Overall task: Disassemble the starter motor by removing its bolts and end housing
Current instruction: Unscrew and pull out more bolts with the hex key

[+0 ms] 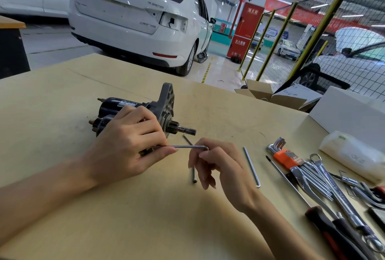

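The starter motor (129,105) lies on its side on the tan table (145,207), its grey end housing (166,99) and pinion shaft (185,130) pointing right. My left hand (129,141) covers the motor's near side and pinches the long leg of an L-shaped hex key (187,146) between thumb and fingers. My right hand (216,166) holds the key's bent end with curled fingers. A long bolt (194,174) lies on the table below the key, partly hidden by my right hand. A second thin rod (188,140) shows just under the shaft.
Another long hex key (252,167) lies right of my right hand. Further right are an orange hex key set (285,155), spanners (325,178), a screwdriver (325,224) and a white plastic packet (352,155). Cardboard boxes (270,95) and a white car (135,16) stand beyond the table.
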Tool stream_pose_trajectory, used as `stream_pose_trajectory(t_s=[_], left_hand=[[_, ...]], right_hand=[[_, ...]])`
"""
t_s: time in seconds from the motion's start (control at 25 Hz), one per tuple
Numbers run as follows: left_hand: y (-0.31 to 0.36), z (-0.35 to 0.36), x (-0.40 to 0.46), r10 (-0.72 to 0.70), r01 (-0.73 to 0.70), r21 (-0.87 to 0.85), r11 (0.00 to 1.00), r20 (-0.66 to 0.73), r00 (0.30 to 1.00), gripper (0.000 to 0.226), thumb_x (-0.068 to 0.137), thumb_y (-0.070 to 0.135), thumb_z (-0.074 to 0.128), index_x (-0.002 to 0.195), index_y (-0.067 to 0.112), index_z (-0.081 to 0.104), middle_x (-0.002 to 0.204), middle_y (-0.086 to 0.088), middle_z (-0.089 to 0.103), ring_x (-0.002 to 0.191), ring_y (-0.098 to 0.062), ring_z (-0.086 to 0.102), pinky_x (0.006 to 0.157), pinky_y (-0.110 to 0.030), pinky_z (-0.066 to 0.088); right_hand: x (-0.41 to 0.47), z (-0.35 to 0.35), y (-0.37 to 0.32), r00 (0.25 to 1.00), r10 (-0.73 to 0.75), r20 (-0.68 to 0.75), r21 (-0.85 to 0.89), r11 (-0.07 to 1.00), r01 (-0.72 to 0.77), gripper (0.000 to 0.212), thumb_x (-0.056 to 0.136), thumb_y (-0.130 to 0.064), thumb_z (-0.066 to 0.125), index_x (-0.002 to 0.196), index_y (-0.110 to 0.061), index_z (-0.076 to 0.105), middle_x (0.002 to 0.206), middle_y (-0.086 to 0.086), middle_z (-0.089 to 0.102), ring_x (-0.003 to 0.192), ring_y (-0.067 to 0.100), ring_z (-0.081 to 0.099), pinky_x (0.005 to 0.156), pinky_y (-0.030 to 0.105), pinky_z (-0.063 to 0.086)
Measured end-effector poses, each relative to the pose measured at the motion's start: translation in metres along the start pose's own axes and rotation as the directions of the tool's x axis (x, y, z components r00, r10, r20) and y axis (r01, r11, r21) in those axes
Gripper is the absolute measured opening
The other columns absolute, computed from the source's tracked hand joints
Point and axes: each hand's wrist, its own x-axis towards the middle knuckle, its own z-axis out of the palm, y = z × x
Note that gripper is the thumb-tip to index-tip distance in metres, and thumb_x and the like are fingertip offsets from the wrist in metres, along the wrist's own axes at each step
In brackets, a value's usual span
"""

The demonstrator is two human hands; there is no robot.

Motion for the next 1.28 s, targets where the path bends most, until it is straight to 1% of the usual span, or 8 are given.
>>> stream_pose_trajectory(t_s=[0.12, 0.32, 0.48, 0.6, 0.76, 0.88, 1.08, 1.28], left_hand=[[0.0, 0.0, 0.0, 0.004, -0.004, 0.006, 1.0, 0.003, 1.0, 0.036, 0.097, 0.042, 0.057, 0.073, 0.018, 0.069, 0.076, 0.009, 0.064, 0.088, -0.019, 0.053, 0.078, -0.035, 0.037], [0.0, 0.0, 0.0, 0.012, -0.012, 0.0, 1.0, -0.005, 1.0, 0.039, 0.097, 0.043, 0.056, 0.072, 0.017, 0.072, 0.076, 0.009, 0.066, 0.09, -0.018, 0.053, 0.076, -0.037, 0.038], [-0.001, 0.0, 0.002, 0.021, -0.021, 0.004, 1.0, -0.026, 0.999, 0.04, 0.096, 0.042, 0.057, 0.069, 0.015, 0.072, 0.075, 0.008, 0.067, 0.089, -0.017, 0.052, 0.077, -0.034, 0.037], [0.0, 0.0, 0.002, 0.012, -0.012, -0.001, 1.0, -0.033, 0.999, 0.04, 0.095, 0.043, 0.059, 0.068, 0.016, 0.071, 0.075, 0.008, 0.067, 0.088, -0.016, 0.052, 0.078, -0.032, 0.036], [0.0, 0.0, 0.002, 0.004, -0.004, -0.011, 1.0, -0.012, 1.0, 0.038, 0.092, 0.046, 0.061, 0.069, 0.018, 0.071, 0.076, 0.01, 0.066, 0.089, -0.015, 0.052, 0.079, -0.034, 0.037], [0.001, -0.001, 0.002, 0.004, -0.004, -0.008, 1.0, 0.005, 1.0, 0.037, 0.092, 0.046, 0.062, 0.071, 0.018, 0.072, 0.077, 0.01, 0.066, 0.09, -0.015, 0.052, 0.079, -0.034, 0.038], [0.001, -0.001, 0.002, -0.015, 0.015, 0.002, 1.0, -0.001, 1.0, 0.038, 0.095, 0.043, 0.059, 0.071, 0.017, 0.072, 0.075, 0.009, 0.065, 0.089, -0.017, 0.052, 0.078, -0.036, 0.038], [0.001, -0.001, 0.002, -0.014, 0.014, 0.006, 1.0, -0.003, 1.0, 0.037, 0.095, 0.042, 0.059, 0.072, 0.017, 0.072, 0.075, 0.009, 0.066, 0.089, -0.017, 0.052, 0.078, -0.033, 0.035]], right_hand=[[0.0, 0.0, 0.003, 1.0, -0.011, -0.027, -0.012, 1.0, 0.011, 0.029, 0.078, -0.009, 0.038, 0.069, -0.011, 0.066, 0.055, 0.005, 0.052, 0.046, 0.017, 0.048, 0.046, 0.023, 0.035], [0.002, 0.0, 0.009, 0.994, -0.037, -0.102, -0.127, 0.992, 0.024, 0.037, 0.083, -0.004, 0.038, 0.069, -0.02, 0.068, 0.082, -0.002, 0.059, 0.05, 0.015, 0.054, 0.051, 0.016, 0.038], [0.003, 0.001, 0.008, 0.99, 0.005, -0.141, -0.121, 0.992, -0.022, 0.034, 0.096, -0.005, 0.039, 0.09, -0.02, 0.069, 0.075, 0.004, 0.061, 0.048, 0.015, 0.053, 0.047, 0.018, 0.039], [0.004, 0.001, 0.005, 0.975, 0.049, -0.216, -0.081, 0.994, -0.068, 0.023, 0.104, -0.019, 0.043, 0.1, -0.022, 0.066, 0.069, 0.002, 0.062, 0.046, 0.017, 0.053, 0.044, 0.022, 0.04], [0.005, -0.001, 0.001, 0.981, 0.082, -0.173, -0.056, 0.994, -0.093, 0.046, 0.103, -0.035, 0.042, 0.076, -0.007, 0.065, 0.055, 0.002, 0.057, 0.044, 0.016, 0.051, 0.042, 0.024, 0.038], [0.001, 0.001, -0.003, 0.994, 0.062, -0.093, -0.074, 0.995, -0.07, 0.055, 0.098, -0.046, 0.049, 0.06, -0.008, 0.06, 0.045, 0.003, 0.05, 0.042, 0.014, 0.047, 0.047, 0.019, 0.037], [0.0, 0.001, -0.002, 1.0, 0.001, -0.026, 0.046, 0.999, 0.0, 0.022, 0.083, -0.017, 0.044, 0.071, -0.011, 0.062, 0.049, 0.006, 0.049, 0.044, 0.02, 0.043, 0.044, 0.024, 0.033], [0.001, 0.0, 0.003, 0.998, -0.008, -0.056, 0.023, 1.0, 0.01, 0.032, 0.08, -0.008, 0.035, 0.077, -0.008, 0.068, 0.056, 0.002, 0.053, 0.044, 0.015, 0.046, 0.045, 0.017, 0.036]])
